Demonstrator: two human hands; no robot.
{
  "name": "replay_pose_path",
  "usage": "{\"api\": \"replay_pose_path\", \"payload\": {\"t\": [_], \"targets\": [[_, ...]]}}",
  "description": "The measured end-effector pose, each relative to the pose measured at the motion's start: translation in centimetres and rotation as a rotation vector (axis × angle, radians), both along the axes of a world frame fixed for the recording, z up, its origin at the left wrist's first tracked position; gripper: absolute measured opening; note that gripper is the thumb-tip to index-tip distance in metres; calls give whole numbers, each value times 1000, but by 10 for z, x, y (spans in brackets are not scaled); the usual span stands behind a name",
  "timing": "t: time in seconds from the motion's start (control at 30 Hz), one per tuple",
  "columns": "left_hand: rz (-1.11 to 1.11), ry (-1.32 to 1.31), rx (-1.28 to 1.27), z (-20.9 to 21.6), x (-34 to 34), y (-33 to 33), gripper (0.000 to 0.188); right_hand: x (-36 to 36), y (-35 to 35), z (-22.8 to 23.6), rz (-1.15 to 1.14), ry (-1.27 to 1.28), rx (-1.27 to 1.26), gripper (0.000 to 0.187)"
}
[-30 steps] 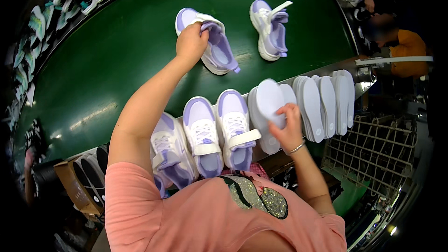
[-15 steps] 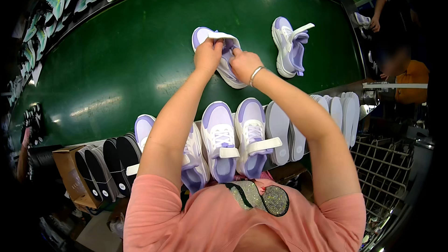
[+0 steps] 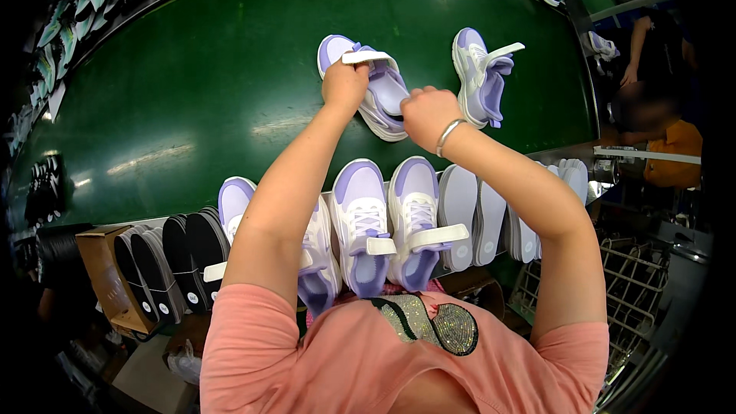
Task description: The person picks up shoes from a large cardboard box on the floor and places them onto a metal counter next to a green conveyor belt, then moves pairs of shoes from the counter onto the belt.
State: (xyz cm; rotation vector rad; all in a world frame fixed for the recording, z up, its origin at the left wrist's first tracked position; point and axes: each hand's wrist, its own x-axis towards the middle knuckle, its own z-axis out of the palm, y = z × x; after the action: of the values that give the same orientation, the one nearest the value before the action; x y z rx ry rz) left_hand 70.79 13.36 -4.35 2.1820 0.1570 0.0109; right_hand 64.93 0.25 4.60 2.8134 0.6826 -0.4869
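Observation:
A white and lilac sneaker (image 3: 335, 49) lies tilted on the green table, its toe pointing away to the left. My left hand (image 3: 344, 86) is closed on its upper beside the white strap (image 3: 369, 57), which stands raised over the opening. A pale lilac insole (image 3: 389, 92) shows inside the shoe. At the heel end, my right hand (image 3: 432, 116) has its fingers curled against the collar edge; its fingertips are partly hidden. A second matching sneaker (image 3: 474, 69) rests to the right, strap lifted and untouched.
Along the near edge stand several matching sneakers (image 3: 360, 199), with grey insoles (image 3: 458, 215) to their right and black insoles (image 3: 182, 257) beside a cardboard box (image 3: 100, 268) at left. More shoes line the table's far edge. A wire rack (image 3: 629, 291) and other people are at right.
My right hand has drawn back out of the shoe opening toward the heel and right, uncovering the insole. The left hand keeps its hold; the whole view has shifted slightly.

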Motion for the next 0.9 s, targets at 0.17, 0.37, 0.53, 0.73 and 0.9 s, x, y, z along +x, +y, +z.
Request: {"api": "replay_pose_path", "payload": {"t": [0.17, 0.37, 0.53, 0.73, 0.9], "targets": [[-171, -112, -234, -3, -9, 5, 33, 19, 11, -31, 128, 5, 62, 14], [-267, 32, -422, -3, -14, 21, 54, 37, 30, -58, -44, 145, 103, 14], [-253, -9, -362, -5, -15, 24, 51, 60, 46, -66, -40, 444, -146, 25], [-273, -8, -308, 7, -13, 24, 49, 66, 34, -123, -153, 196, -70, 45], [-267, -80, -315, 1, -13, 17, 50, 52, 30, -85, 24, 149, -143, 52]]}}
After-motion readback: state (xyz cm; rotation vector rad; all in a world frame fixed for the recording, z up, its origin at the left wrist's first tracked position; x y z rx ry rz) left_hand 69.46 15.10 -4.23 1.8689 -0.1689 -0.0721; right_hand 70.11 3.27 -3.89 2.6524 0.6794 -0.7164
